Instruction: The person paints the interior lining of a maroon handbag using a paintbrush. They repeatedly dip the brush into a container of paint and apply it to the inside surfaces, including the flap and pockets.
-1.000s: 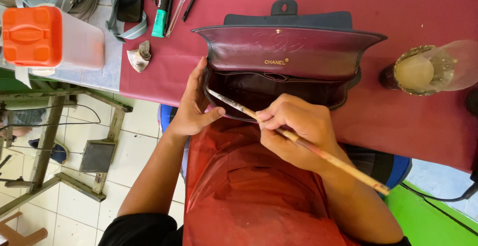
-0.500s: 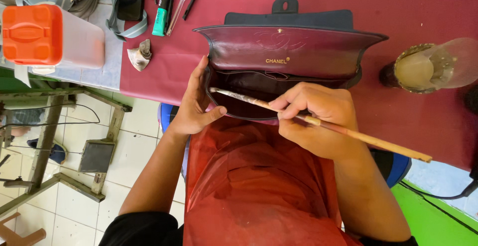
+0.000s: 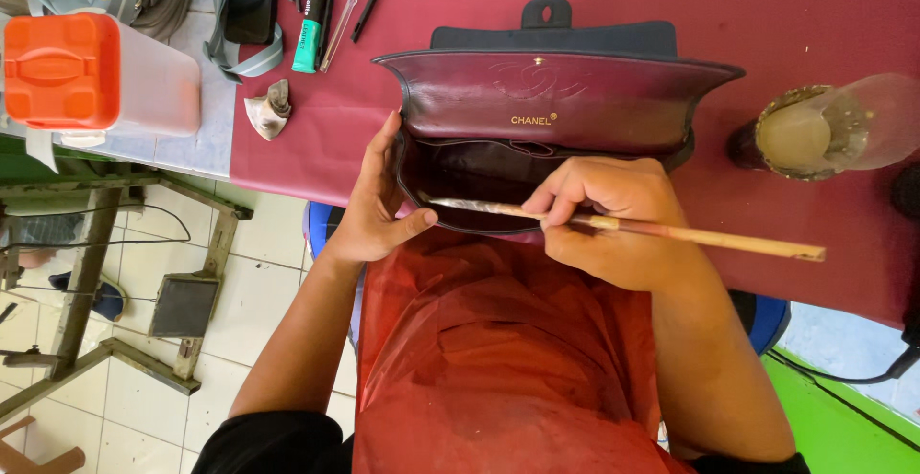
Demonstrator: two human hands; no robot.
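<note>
Since the earlier frame, my right hand [image 3: 613, 220] has swung the brush [image 3: 623, 226] flatter, so its handle now points toward the bench's right edge and its tip lies near my left thumb. My right fingers are closed around the brush's middle, thumb underneath, holding it firmly. My left hand [image 3: 376, 208] is open, fingers flat against the left end of the bag [image 3: 546, 100], thumb hooked over its near lip. The bag sits at the bench's near edge, flap thrown open toward the far side, dark lining showing. A glass jar [image 3: 815, 132] lies near the right edge. A teal tube [image 3: 310, 22] and an orange-lidded box [image 3: 96, 73] are toward the far left corner.
</note>
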